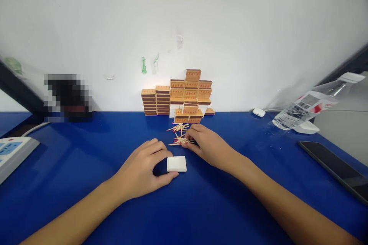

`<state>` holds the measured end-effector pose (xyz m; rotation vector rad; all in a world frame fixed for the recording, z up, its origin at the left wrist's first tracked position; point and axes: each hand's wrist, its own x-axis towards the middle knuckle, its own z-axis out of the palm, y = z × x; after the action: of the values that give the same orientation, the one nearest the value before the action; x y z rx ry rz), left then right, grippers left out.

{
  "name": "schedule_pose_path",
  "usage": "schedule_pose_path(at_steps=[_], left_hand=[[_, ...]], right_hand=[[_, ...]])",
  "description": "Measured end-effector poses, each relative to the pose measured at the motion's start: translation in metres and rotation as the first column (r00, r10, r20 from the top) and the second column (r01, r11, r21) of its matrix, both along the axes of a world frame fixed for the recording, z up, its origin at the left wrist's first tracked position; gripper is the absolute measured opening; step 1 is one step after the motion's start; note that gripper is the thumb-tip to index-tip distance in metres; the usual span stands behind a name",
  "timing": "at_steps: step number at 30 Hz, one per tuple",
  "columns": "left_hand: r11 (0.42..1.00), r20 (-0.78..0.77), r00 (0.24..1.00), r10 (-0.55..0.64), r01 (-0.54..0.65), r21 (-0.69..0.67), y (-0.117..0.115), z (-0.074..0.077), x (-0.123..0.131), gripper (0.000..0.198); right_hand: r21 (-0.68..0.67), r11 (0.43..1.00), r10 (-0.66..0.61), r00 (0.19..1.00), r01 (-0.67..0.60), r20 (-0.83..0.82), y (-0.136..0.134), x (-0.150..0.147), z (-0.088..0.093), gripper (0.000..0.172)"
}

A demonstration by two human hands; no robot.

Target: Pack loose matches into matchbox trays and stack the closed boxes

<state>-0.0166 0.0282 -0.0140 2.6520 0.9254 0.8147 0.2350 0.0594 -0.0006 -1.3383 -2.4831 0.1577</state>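
A small white matchbox tray (176, 164) lies on the blue table, held between the thumb and fingers of my left hand (145, 168). My right hand (205, 141) is beyond it and to the right, its fingertips pinched at the edge of a loose pile of red-tipped matches (179, 140). Exactly how many matches are between those fingers is hidden. Another small heap of matches (178, 127) lies just behind, in front of the stacked matchboxes (188, 116).
Against the wall stand more stacked matchboxes (162, 99). A tilted plastic bottle (307, 105), a white earbud case (259, 112) and a dark phone (336, 168) are on the right. At the left edge sits a white power strip (17, 153) with a cable.
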Motion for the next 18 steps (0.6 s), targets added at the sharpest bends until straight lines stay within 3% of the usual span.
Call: schedule_pose_path(at_steps=[6, 12, 18], left_hand=[[1.0, -0.014, 1.0, 0.009, -0.009, 0.015, 0.0, 0.0, 0.001, 0.023], [1.0, -0.026, 1.0, 0.007, -0.006, 0.019, -0.001, 0.0, 0.003, 0.023], [1.0, -0.037, 0.999, -0.02, 0.021, 0.02, -0.003, 0.002, 0.004, 0.023]], right_hand=[[0.035, 0.999, -0.006, 0.988, 0.001, 0.152, -0.007, 0.005, -0.001, 0.012], [-0.04, 0.997, 0.073, 0.994, -0.07, 0.076, -0.012, 0.011, 0.001, 0.012], [-0.137, 0.989, 0.076, 0.992, -0.063, 0.097, -0.019, 0.005, 0.012, 0.027]])
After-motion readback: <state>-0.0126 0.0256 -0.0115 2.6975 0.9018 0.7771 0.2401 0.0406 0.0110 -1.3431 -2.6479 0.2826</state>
